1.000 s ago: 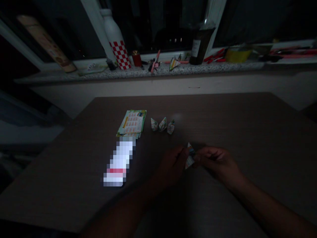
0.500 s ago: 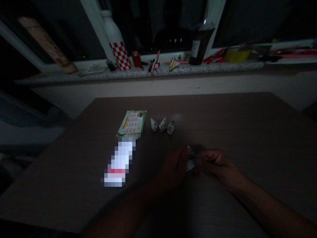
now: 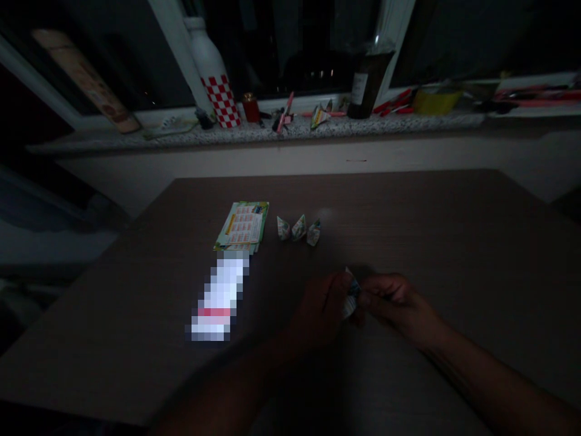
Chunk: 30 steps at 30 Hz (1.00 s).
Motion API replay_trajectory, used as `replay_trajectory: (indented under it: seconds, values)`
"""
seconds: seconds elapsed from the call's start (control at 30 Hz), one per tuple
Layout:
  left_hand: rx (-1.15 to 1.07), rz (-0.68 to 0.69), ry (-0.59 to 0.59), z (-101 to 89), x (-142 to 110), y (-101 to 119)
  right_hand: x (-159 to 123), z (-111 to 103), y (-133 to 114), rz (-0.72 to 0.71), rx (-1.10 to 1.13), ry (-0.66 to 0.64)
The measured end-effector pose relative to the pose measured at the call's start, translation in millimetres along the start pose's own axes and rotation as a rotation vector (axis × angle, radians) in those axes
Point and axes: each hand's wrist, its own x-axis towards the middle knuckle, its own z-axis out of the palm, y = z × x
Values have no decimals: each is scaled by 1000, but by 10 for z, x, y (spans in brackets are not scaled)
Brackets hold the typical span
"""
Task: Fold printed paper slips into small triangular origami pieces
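Note:
A small folded piece of printed paper (image 3: 351, 303) is held between my two hands above the wooden table (image 3: 454, 242). My left hand (image 3: 321, 303) grips its left side, thumb over the front. From the right, my right hand (image 3: 394, 297) pinches the other edge between thumb and fingers. The paper's back and part of its front are hidden by my fingers. Beyond my hands stand three small folded paper pieces in a row: a left one (image 3: 282, 229), a middle one (image 3: 298, 227) and a right one (image 3: 313, 232).
A stack of printed sheets (image 3: 242, 225) lies left of the folded pieces. Nearer me is a bright, pixelated oblong (image 3: 218, 297). On the granite sill (image 3: 267, 134) stand a checkered bottle (image 3: 220, 91), a dark labelled bottle (image 3: 361, 91), a small red jar (image 3: 250, 108) and pens.
The paper has dropped slightly toward me and more of it is covered by my fingers. My right hand has shifted its pinch a little along the edge.

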Motion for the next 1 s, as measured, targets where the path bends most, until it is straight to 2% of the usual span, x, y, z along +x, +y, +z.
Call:
replay_trajectory:
  seconds: [0.13, 0.3, 0.47, 0.63, 0.77, 1.0]
  values:
    - [84, 51, -13, 0, -4, 14, -11, -13, -9, 5, -33, -6]
    - [107, 52, -11, 20, -1, 38, -39, -23, -32, -9, 21, -44]
    - [164, 79, -16, -3, 1, 56, -28, -21, -65, -1, -41, -44]
    - [187, 48, -51, -34, 27, 42, -21, -32, -52, 7, -29, -17]
    - [215, 9, 1, -39, 41, -15, -4, -58, -19, 19, -25, -8]
    - [-70, -120, 35, -60, 22, -134, 21, -87, 19, 68, -8, 25]
